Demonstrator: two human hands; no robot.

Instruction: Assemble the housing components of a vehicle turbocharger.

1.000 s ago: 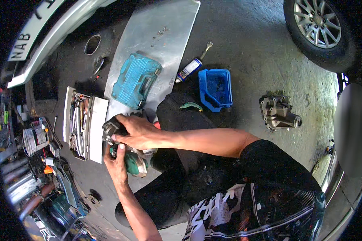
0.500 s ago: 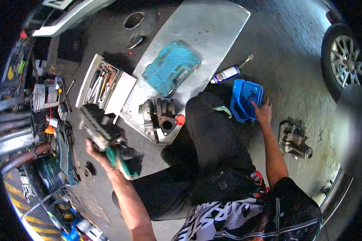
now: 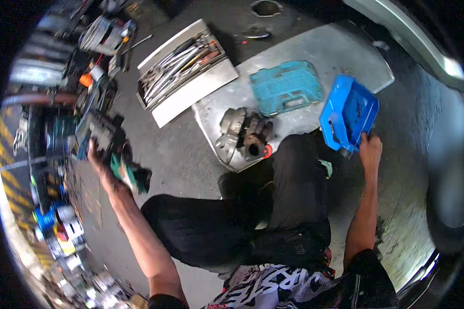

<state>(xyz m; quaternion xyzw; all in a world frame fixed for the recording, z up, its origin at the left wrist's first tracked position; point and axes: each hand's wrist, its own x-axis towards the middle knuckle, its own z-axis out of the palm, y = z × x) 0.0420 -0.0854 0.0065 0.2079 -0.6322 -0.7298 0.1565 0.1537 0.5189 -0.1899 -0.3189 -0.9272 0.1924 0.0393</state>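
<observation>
Though floor-level earlier, blue bin (image 3: 341,90) now in right hand (image 3: 370,151) (left hand (image 3: 99,160): metal part (image 3: 102,131)).

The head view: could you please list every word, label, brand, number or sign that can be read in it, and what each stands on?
Shirt: large white lettering, cut off by the lower edge; I describe it rather than copy it.
Blue tray: no readable text.
Teal case: no readable text.
Containers at far left: too blurred to read.
</observation>
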